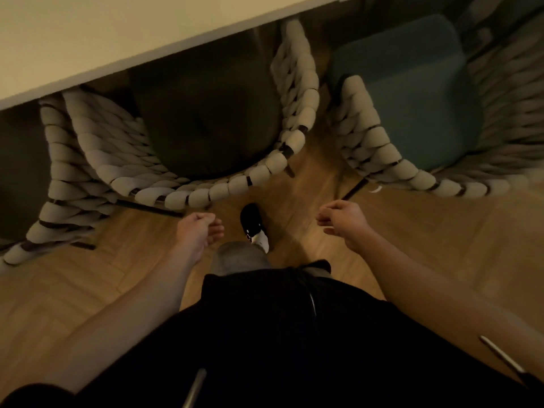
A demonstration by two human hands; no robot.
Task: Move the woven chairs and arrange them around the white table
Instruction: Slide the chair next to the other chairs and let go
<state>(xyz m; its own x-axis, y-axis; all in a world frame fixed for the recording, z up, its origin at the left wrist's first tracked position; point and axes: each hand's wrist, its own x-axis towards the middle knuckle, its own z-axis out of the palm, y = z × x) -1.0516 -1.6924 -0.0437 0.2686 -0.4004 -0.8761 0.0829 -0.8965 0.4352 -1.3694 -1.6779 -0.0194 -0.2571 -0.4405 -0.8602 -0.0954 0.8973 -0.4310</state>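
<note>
A woven chair with a dark cushion stands tucked under the edge of the white table straight ahead. To its right a second woven chair with a teal cushion stands beside the table's end. A third woven chair shows at the far left, also under the table. My left hand hangs just behind the middle chair's back, fingers loosely curled, holding nothing. My right hand hovers below the gap between the two chairs, fingers loosely curled and empty.
The wooden floor spreads below and to the right. My foot in a black and white slipper stands between my hands, close to the middle chair's rear legs. Thin dark chair legs stick out near the gap.
</note>
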